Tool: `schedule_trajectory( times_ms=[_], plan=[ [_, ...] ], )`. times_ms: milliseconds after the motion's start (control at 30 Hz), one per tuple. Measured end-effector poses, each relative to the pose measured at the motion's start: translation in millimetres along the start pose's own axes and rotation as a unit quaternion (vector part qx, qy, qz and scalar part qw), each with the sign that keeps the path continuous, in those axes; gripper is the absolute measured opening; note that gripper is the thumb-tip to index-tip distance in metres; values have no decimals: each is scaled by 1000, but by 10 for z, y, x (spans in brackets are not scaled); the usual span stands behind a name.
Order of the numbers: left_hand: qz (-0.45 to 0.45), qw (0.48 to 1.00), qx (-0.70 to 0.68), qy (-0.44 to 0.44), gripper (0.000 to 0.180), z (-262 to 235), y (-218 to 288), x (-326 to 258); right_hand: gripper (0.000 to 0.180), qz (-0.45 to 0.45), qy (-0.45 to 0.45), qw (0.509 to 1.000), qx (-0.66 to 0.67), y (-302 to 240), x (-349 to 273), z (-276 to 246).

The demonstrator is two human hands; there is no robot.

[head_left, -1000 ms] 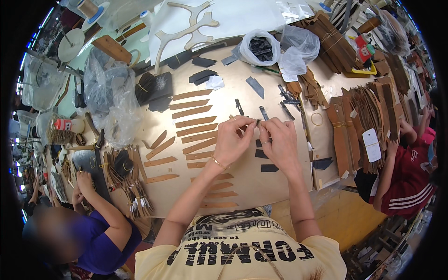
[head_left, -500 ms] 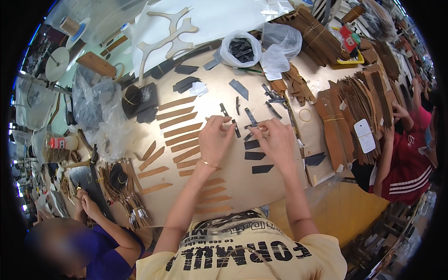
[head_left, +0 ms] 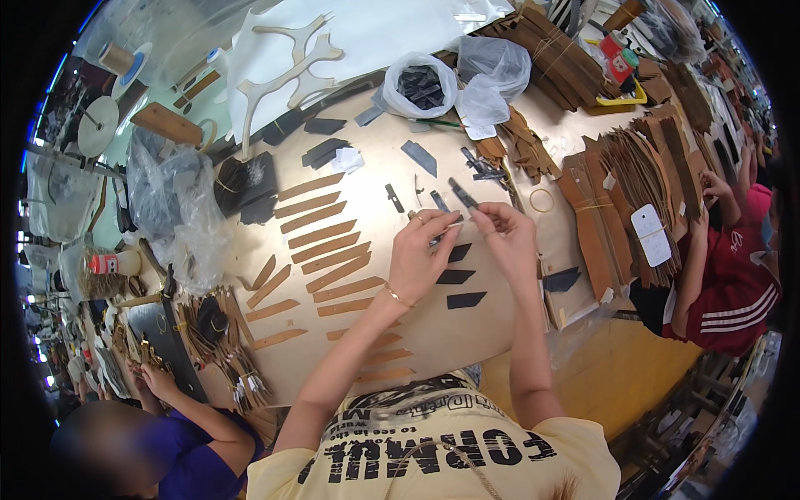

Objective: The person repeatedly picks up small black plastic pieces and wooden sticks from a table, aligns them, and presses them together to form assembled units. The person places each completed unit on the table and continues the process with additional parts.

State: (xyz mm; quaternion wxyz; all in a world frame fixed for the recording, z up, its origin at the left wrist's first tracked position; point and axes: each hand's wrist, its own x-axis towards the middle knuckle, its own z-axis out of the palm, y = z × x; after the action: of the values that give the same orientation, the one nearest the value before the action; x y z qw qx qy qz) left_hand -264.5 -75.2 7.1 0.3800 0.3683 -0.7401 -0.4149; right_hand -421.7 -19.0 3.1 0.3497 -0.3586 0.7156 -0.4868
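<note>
A small dark leather strip [head_left: 454, 223] sits pinched between the closed fingertips of the left hand [head_left: 423, 254] and right hand [head_left: 510, 237], held just above the tan worktable [head_left: 500, 321], black cut pieces [head_left: 457, 277] lying directly beneath.

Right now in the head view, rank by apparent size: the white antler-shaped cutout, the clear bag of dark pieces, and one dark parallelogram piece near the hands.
1. White antler-shaped cutout, largest.
2. Clear bag of dark pieces, smaller, though fisheye bending near the rim makes the gap unsure.
3. Dark parallelogram piece, clearly smallest, even though it lies nearer the camera.
</note>
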Motion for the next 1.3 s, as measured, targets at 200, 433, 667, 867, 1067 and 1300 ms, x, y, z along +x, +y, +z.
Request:
schedule_trajectory(
  times_ms=[200, 433, 667, 867, 1067, 1300],
  plan=[
    [10, 1000, -6, 4, 17, 52, 64, 61, 23, 14, -51, 984, 167, -99, -130, -14],
    [44, 998, 45, -29, 17, 48, 96, 183, 22, -113, -24, 993, -41, -203, -166, -60],
    [-20, 999, -28, 19, 16, 78, 182, 219, 12, -261, 104, 929, -243, -297, -233, 44],
    [-71, 994, -75, 28, 15, 81, 44, 304, 11, -241, 112, 923, -280, -315, -252, -22],
    [-100, 990, 16, 103, 16, -21, -236, 530, 12, -168, 109, 955, -220, -328, -315, -151],
    [-86, 996, -12, 30, 18, 65, -123, 407, 17, -99, 72, 987, -101, -232, -291, -137]
  ],
)
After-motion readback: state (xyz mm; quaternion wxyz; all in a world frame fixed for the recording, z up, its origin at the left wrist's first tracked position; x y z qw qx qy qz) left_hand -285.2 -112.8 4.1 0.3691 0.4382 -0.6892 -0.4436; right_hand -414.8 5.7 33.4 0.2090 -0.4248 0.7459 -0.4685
